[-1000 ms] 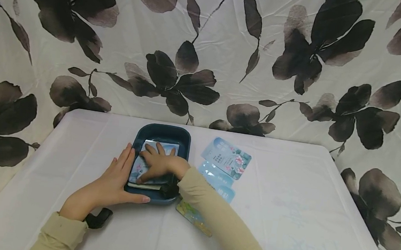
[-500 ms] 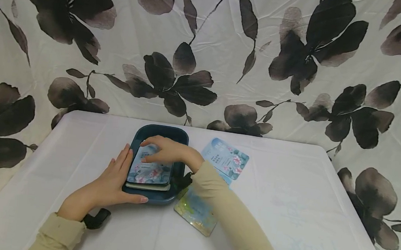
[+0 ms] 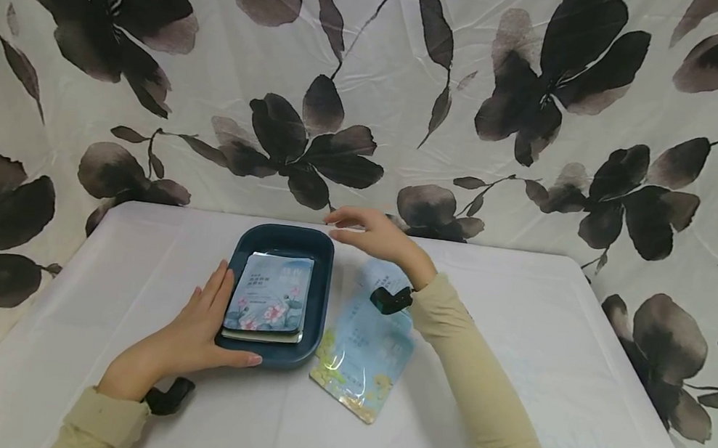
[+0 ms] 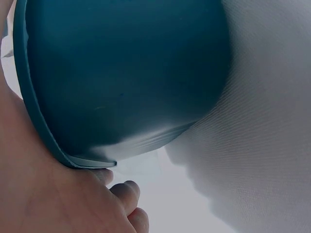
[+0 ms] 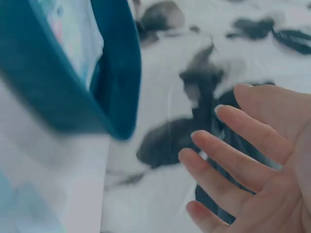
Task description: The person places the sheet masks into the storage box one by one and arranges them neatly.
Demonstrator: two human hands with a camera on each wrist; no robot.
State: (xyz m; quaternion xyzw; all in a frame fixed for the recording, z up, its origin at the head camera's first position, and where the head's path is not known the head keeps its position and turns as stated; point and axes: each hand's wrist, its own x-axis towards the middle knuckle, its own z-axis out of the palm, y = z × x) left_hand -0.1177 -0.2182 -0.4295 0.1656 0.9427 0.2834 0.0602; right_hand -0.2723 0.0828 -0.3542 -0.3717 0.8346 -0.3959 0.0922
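A dark blue tray (image 3: 317, 307) stands on the table, holding a small stack of flat blue sachets with pink flowers, the top sachet (image 3: 269, 295) lying face up. My left hand (image 3: 189, 337) lies along the tray's left side, fingers straight against the wall and thumb at the front edge. The left wrist view shows the tray's outer wall (image 4: 126, 73) right beside the palm. My right hand (image 3: 377, 237) is held in the air past the tray's far right corner, holding nothing; its fingers (image 5: 228, 155) are spread and loose in the right wrist view.
To the right of the tray, overlapping flat sachets (image 3: 362, 348) lie on the white table (image 3: 500, 385), one with yellow-green flowers. My right hand and wrist cover part of the farther ones. A floral curtain (image 3: 441, 65) hangs behind the table's far edge.
My right hand has lifted off the sachets in the tray and moved right and away, uncovering the top one. My left hand keeps its place at the tray.
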